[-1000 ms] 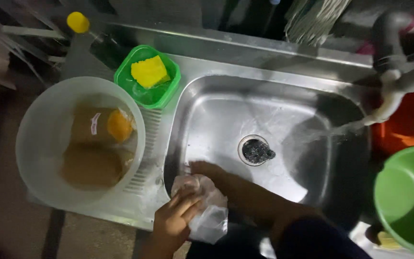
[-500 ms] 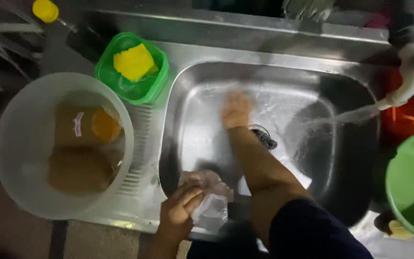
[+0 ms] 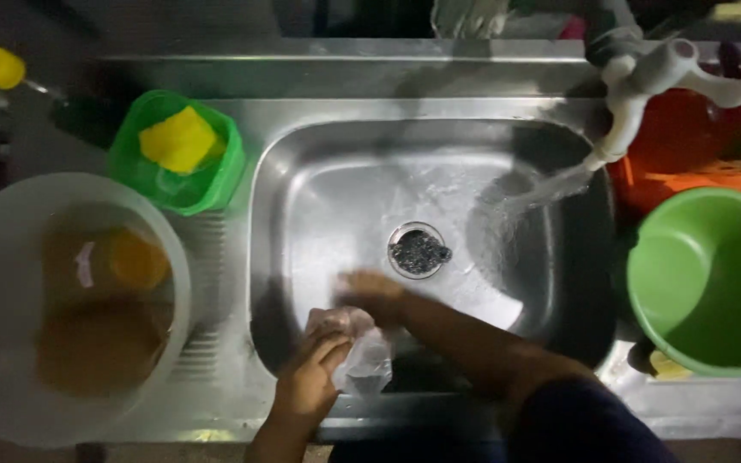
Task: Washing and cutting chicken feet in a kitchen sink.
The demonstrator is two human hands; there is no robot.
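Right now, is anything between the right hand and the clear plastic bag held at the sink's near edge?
Nothing visible: the right hand lies inside the sink right beside the plastic bag, which the left hand grips. Motion blur hides whether they touch.

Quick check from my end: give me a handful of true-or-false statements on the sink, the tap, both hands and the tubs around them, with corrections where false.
1. Water runs from the tap into the sink. True.
2. The left hand holds a crumpled clear plastic bag at the sink's near edge. True.
3. The right hand is gripping the tap. False: it is low in the basin, near the drain.
4. The small green tub holds a yellow sponge. True.
5. The green bowl sits left of the sink. False: it sits to the right.
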